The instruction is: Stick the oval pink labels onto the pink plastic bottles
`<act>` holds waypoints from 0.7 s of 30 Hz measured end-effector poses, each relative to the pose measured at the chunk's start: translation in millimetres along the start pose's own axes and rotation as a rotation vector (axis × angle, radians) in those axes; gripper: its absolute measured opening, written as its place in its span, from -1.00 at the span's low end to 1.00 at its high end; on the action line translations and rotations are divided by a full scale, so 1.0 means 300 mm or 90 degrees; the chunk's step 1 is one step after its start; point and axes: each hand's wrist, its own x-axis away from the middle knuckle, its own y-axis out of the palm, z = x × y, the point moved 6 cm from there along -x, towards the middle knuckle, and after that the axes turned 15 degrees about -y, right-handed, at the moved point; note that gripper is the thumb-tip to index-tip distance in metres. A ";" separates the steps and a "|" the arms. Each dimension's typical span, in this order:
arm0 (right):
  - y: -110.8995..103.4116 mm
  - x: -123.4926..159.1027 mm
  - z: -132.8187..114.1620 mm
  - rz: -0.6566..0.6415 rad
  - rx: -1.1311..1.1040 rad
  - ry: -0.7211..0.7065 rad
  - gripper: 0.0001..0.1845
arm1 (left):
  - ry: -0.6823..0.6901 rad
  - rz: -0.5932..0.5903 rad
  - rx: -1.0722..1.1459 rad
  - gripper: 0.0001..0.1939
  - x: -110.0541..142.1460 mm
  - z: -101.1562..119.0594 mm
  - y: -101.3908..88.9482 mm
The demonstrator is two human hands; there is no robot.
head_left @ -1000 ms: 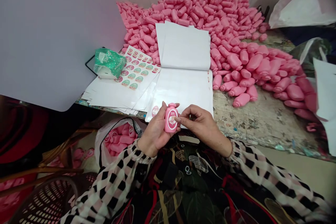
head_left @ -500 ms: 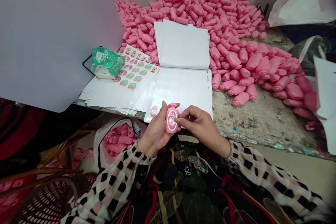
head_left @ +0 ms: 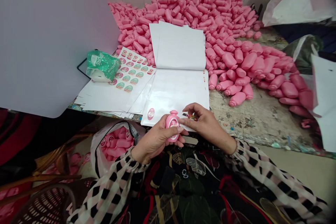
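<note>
A small pink toy bottle [head_left: 168, 123] stands nearly upright in my left hand [head_left: 157, 136]. The fingers wrap round it and the thumb lies over the lower part of its oval label [head_left: 173, 122]. Just right of the bottle is my right hand [head_left: 203, 126], with its fingers closed and the thumb stretched toward the label. A small dark and reddish thing [head_left: 190, 116] shows between those fingers; its kind is too small to make out. Below both hands, a white label sheet [head_left: 178, 94] with one pink oval sticker [head_left: 151, 113] lies at the table edge.
A large heap of pink bottles [head_left: 194, 7] covers the back and right of the worn table [head_left: 220, 112]. To the left lie printed sticker sheets [head_left: 133, 66] under a green packet [head_left: 101, 65]. A white bag [head_left: 96, 147] of labelled bottles hangs below, near a brown basket [head_left: 49, 199].
My left thumb has come down across the label. My right fingers have drawn slightly away from the bottle, and the small dark and reddish thing now shows in them. The view has shifted a little.
</note>
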 end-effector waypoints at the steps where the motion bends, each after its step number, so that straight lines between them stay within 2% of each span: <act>1: 0.018 0.005 0.006 -0.001 -0.062 0.029 -0.62 | -0.004 -0.006 -0.013 -0.54 -0.005 -0.004 0.008; 3: 0.058 0.017 0.010 -0.001 -0.178 0.069 -0.60 | -0.014 -0.023 -0.052 -0.55 -0.011 -0.014 0.023; 5: 0.075 0.025 0.010 0.005 -0.215 0.071 -0.65 | -0.022 -0.036 -0.089 -0.56 -0.008 -0.025 0.031; 8: 0.038 0.025 0.015 -0.022 -0.069 -0.010 -0.71 | -0.023 -0.032 -0.098 -0.56 0.025 -0.038 0.011; 11: -0.071 0.028 0.035 -0.071 0.171 -0.092 -0.81 | -0.017 0.033 -0.073 -0.51 0.081 -0.065 -0.068; 13: -0.182 0.032 0.059 -0.078 0.351 -0.095 -0.85 | -0.026 0.126 -0.053 -0.49 0.126 -0.102 -0.163; 16: -0.378 0.034 0.119 -0.069 0.675 0.010 -0.70 | -0.038 0.313 -0.055 -0.49 0.199 -0.170 -0.352; 18: -0.469 0.033 0.170 -0.116 0.808 0.075 -0.64 | -0.036 0.451 -0.141 -0.49 0.249 -0.200 -0.483; 21: -0.522 0.029 0.246 -0.226 0.865 0.096 -0.65 | -0.043 0.715 -0.393 -0.53 0.330 -0.197 -0.641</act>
